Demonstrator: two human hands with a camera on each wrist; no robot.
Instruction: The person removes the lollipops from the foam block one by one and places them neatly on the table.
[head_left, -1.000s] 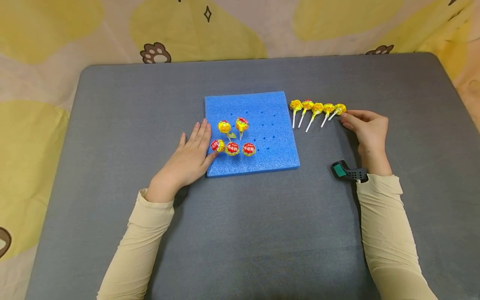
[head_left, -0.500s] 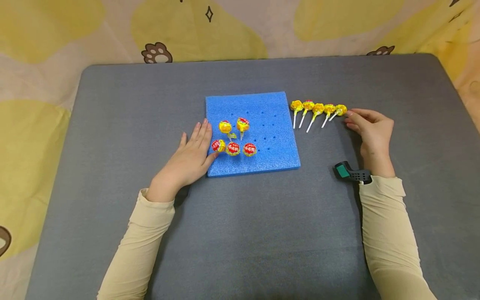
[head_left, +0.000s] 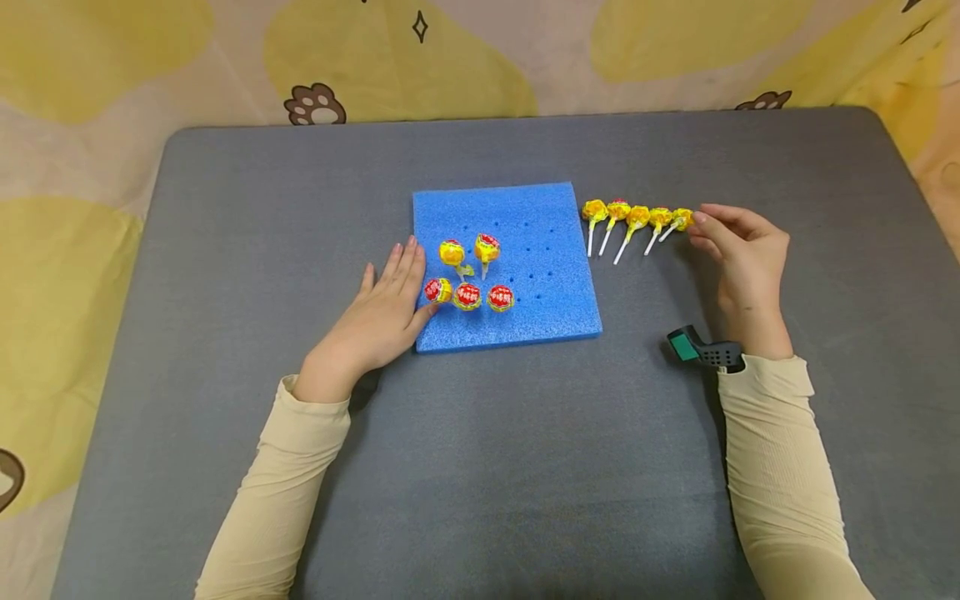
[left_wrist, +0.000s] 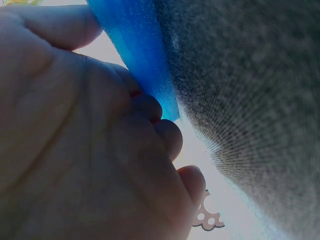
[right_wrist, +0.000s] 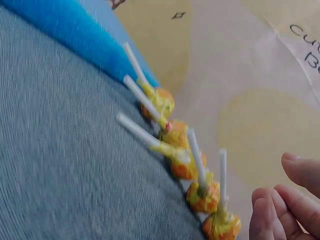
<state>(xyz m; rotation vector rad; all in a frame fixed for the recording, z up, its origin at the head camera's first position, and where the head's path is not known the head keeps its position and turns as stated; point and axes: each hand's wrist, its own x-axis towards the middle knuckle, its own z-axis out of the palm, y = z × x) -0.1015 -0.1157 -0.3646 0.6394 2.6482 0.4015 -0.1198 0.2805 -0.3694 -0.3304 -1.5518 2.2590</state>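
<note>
My left hand point(head_left: 378, 321) lies with straight fingers along the left edge of a blue foam board point(head_left: 540, 317); the left wrist view has its fingertips point(left_wrist: 167, 135) against the board's side. Lollipops in yellow and red wrappers stand in the board: two behind, including a lollipop point(head_left: 487, 247), and three in front, including a lollipop point(head_left: 500, 297). Right of the board, several lollipops lie in a row, sticks toward me. By the rightmost lollipop point(head_left: 682, 218) is my right hand point(head_left: 750, 250), fingers loosely bent. The right wrist view shows thumb point(right_wrist: 302, 170) and fingers apart, holding nothing.
Rows of small holes run across the board's right and back parts. The grey table point(head_left: 495, 467) ends at a patterned yellow and cream cloth point(head_left: 465, 58) behind it. A black and green device point(head_left: 701, 348) is strapped at my right wrist.
My right hand drew away to the right from the rightmost lollipop, then rose slightly back beside its head. My left hand and the lollipops keep their places.
</note>
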